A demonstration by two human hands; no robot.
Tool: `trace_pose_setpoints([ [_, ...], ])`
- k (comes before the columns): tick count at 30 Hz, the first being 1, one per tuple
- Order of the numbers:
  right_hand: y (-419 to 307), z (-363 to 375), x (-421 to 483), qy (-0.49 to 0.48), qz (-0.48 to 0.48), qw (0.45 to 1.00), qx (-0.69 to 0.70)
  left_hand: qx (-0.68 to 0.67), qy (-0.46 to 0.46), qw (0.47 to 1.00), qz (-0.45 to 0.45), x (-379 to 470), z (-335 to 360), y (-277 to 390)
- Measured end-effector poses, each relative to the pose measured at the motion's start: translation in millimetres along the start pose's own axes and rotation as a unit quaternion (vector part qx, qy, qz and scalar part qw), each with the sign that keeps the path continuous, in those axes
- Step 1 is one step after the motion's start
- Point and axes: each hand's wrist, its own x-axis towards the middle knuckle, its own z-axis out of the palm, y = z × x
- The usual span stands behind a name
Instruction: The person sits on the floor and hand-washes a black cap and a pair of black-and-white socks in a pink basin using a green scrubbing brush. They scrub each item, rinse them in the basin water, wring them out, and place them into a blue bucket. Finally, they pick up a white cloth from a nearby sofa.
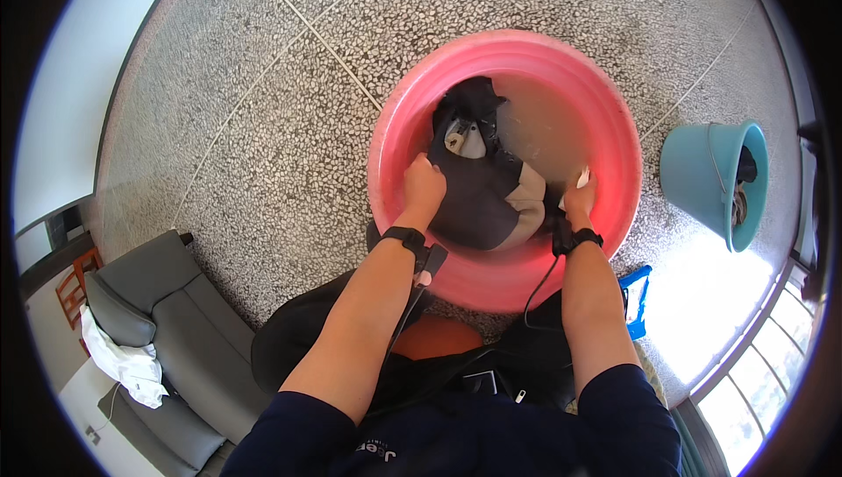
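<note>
A pink plastic basin (503, 283) of cloudy water stands on the floor before me. In it lies a wet dark grey garment (470, 197) with beige panels and black parts, partly above the water. My left hand (424, 184) is closed at the garment's left edge, its fingertips hidden. At the basin's right side my right hand (580, 195) grips a small white object (583, 177); most of it is covered by the fingers, so its kind is unclear. Both wrists wear black straps with cabled devices.
A light blue bucket (691, 161) with dark cloth inside stands to the right. Near my right forearm is a blue-edged package (635, 303). A grey sofa (191, 319) with a white bag (125, 362) is at the left. The floor (289, 128) is speckled terrazzo.
</note>
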Motion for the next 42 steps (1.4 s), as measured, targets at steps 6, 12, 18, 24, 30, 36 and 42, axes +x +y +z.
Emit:
trace_pose_setpoints([
  [6,-83,72,-96,-0.165,-0.165,0.971,0.059,0.029,-0.003,0.998,-0.049,44,18,-24],
  [12,-75,22,-109,-0.227,-0.355,0.907,0.013,-0.021,-0.054,0.991,-0.122,55,32,-38],
  [18,-32,-8,-6,-0.042,-0.127,0.990,-0.049,-0.113,-0.165,0.941,-0.274,29,60,-65],
  [24,-70,29,-49,-0.228,-0.039,0.972,0.040,-0.133,-0.011,0.971,-0.197,56,76,-70],
  [30,-57,-5,-75,-0.236,-0.153,0.933,0.223,-0.205,0.009,0.974,-0.099,67,66,-56],
  [36,-6,3,-12,-0.009,-0.030,0.999,-0.005,-0.232,-0.063,0.949,-0.206,26,62,-61],
  [42,-41,6,-73,-0.312,0.044,0.929,0.194,-0.241,-0.033,0.939,-0.243,4,74,-53],
])
